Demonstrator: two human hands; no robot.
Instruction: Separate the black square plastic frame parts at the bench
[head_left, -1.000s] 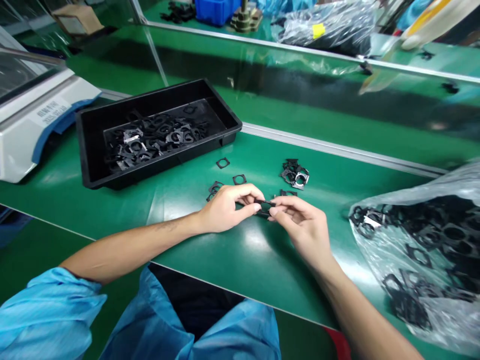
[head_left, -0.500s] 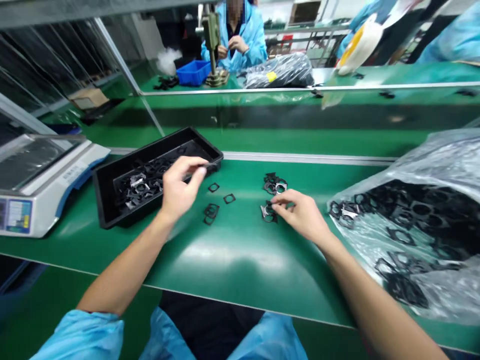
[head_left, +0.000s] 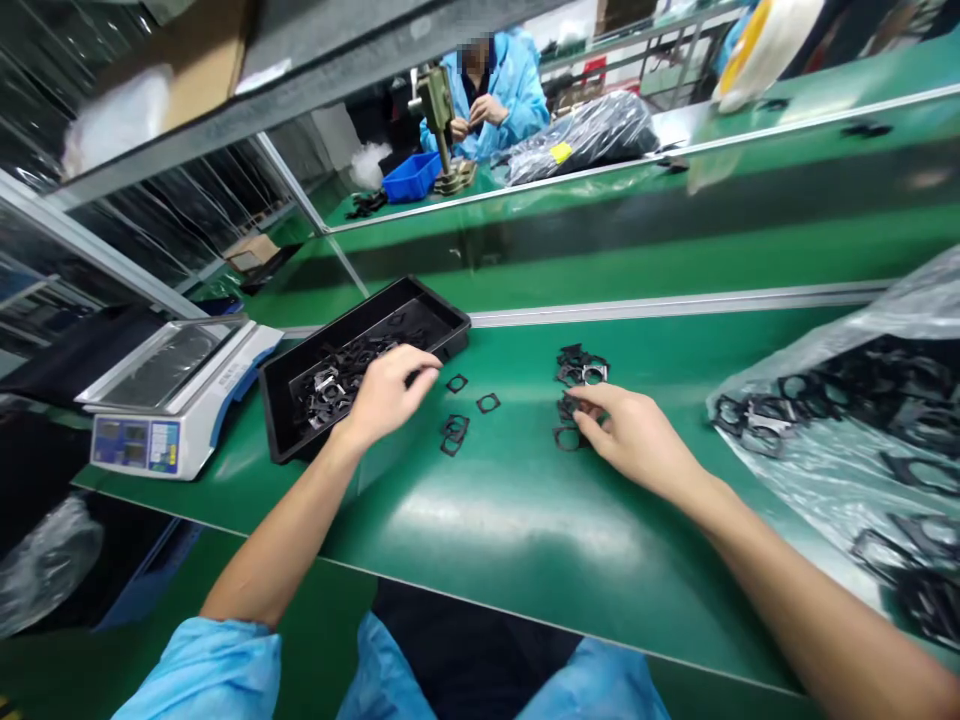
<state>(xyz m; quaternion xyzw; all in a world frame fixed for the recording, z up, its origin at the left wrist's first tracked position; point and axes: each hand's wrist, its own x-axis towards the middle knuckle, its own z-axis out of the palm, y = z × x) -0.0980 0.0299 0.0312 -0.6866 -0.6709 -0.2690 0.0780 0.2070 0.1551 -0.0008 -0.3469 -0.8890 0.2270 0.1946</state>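
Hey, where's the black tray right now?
In the head view, the black tray sits left of centre on the green table, just right of the white scale, its near side partly hidden by the left hand.

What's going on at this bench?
A person is handling small black frames with bare hands on a green table. The right hand has its fingertips at a cluster of them; the left hand is by the black tray, and I can't tell if it holds anything. More frames lie in the tray and the clear plastic bag, with a few loose between the hands.
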